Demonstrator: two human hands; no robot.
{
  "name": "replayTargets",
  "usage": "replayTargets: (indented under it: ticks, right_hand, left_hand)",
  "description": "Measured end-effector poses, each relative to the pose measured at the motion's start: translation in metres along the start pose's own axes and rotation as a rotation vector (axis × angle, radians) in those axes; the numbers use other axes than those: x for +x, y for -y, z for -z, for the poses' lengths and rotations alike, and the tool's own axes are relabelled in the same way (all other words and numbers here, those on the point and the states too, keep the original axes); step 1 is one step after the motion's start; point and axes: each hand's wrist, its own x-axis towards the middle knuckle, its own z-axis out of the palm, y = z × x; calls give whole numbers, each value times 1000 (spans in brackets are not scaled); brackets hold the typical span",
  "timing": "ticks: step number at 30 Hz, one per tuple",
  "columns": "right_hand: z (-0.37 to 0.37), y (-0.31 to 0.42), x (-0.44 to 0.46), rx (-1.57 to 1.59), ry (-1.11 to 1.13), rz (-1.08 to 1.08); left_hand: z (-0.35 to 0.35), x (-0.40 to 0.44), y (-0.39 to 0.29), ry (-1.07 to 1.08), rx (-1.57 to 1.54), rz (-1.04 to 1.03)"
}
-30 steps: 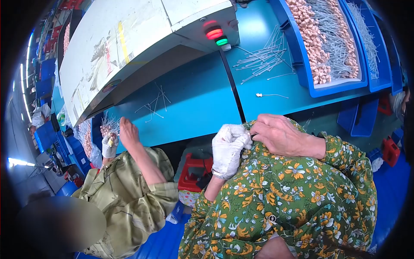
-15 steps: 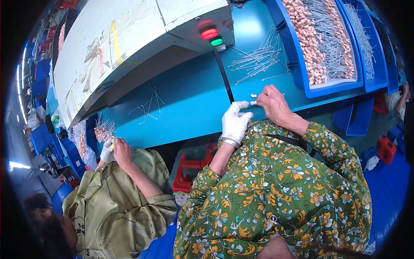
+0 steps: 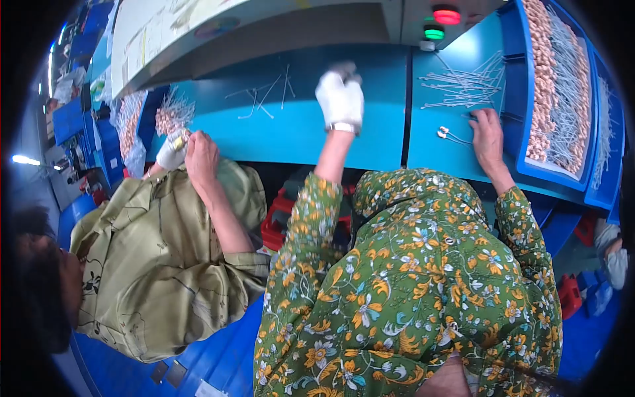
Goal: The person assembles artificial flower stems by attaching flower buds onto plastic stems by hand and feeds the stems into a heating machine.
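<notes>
Blue-green desk [image 3: 291, 135] runs across my head view, its far left part lying beneath a big white housing [image 3: 155, 46] with red [image 3: 446, 14] and green [image 3: 434, 32] lamps at its right end. I see the gloved left hand [image 3: 340, 99] reaching out over the desk near that overhang, fingers bent; something dark blurs at the fingertips, so I cannot tell whether it grips anything. The bare right hand [image 3: 488, 135] rests low, fingertips pointing down just beside a pile of thin wires [image 3: 463, 86]; whether it pinches one is hidden from me. Two tipped wires [image 3: 442, 133] lie close together just left of it, probably set there to stay handy yet apart from the heap. I judge the pile sits between the dark seam [image 3: 407, 99] and the blue bin [image 3: 517, 73] to suit the right hand's reach. That bin, packed with copper-coloured ends [image 3: 539, 86], walls off the right side, so the right hand has more room leftward, toward the seam. For the left hand, the housing limits height ahead, while loose wires [image 3: 261, 99] lie to its left; beyond them another person [image 3: 165, 251] works near the desk's front edge.
</notes>
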Motion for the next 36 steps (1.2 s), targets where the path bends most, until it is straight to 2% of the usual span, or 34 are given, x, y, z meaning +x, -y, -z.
replayTargets:
  ticks: [2,4,11,15,22,27,33,36]
  right_hand:
    - [-1,-7,1,-20,15,23]
    - [1,-9,2,-44,36,42]
    - [8,-16,-2,-235,171,78]
    - [11,-5,2,-201,114,103]
    - [14,-8,-3,-290,218,60]
    - [18,-11,-7,-247,195,14]
    - [21,-4,-4,-188,195,-9]
    - [20,-9,-4,-263,252,35]
  left_hand:
    - [-2,41,22,-177,90,-245]
    - [6,77,22,-238,310,-303]
    - [1,165,42,-194,520,-382]
    - [-11,190,48,-164,624,-444]
    - [-19,203,54,-110,836,-586]
    - [-15,193,59,91,1085,-569]
    - [-9,177,40,92,922,-493]
    - [-8,186,75,8,950,-688]
